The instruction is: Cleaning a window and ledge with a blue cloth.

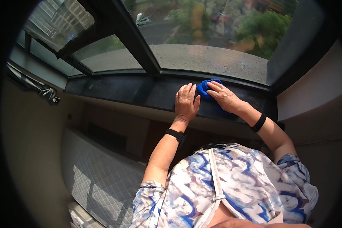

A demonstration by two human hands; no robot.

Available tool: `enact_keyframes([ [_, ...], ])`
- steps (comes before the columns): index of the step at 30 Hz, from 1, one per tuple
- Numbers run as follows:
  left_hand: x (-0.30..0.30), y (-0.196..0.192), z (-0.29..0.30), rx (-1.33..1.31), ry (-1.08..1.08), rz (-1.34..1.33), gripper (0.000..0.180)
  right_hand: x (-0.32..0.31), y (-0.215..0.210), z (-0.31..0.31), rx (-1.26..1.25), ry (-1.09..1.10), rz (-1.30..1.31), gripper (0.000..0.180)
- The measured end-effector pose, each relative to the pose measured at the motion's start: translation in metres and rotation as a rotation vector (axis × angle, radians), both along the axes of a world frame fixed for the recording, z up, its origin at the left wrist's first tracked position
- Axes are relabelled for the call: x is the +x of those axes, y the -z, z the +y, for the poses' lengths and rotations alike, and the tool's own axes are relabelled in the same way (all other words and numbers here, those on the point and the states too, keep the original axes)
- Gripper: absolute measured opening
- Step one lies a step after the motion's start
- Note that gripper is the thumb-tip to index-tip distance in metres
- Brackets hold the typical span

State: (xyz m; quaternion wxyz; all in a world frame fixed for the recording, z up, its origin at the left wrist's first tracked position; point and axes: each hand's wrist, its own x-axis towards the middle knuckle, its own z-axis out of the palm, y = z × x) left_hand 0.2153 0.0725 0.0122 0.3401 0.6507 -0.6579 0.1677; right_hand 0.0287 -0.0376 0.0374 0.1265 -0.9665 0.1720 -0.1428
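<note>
A blue cloth (203, 89) lies bunched on the dark windowsill (129, 89), close to the window frame. My right hand (225, 98) presses down on it with the fingers over its top; more blue shows beneath the palm. Just left of the cloth, my left hand (186, 102) rests on the sill with fingers stretched out and thumb apart, holding nothing. A small gap shows between the left thumb and the cloth. Each wrist wears a black band.
Beyond the sill is a large window pane (201, 34) with dark frame bars (136, 36); an opened sash (60, 22) hangs at upper left. A knotted curtain (47, 93) is at far left. A quilted mattress (102, 182) stands below the sill.
</note>
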Motion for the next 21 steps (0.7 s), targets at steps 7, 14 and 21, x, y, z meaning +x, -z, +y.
enact_keyframes([
  [7, -0.001, 0.002, -0.002, 0.017, -0.022, 0.020, 0.044, 0.002, -0.013, 0.015, 0.059, -0.011, 0.091, 0.042],
  [14, 0.005, -0.004, 0.001, 0.004, 0.033, 0.038, 0.045, -0.024, -0.026, 0.036, 0.091, 0.116, 0.109, 0.047],
  [21, 0.068, -0.010, 0.010, 0.012, 0.028, -0.083, 0.049, -0.037, -0.031, 0.052, 0.070, 0.213, 0.114, 0.050],
])
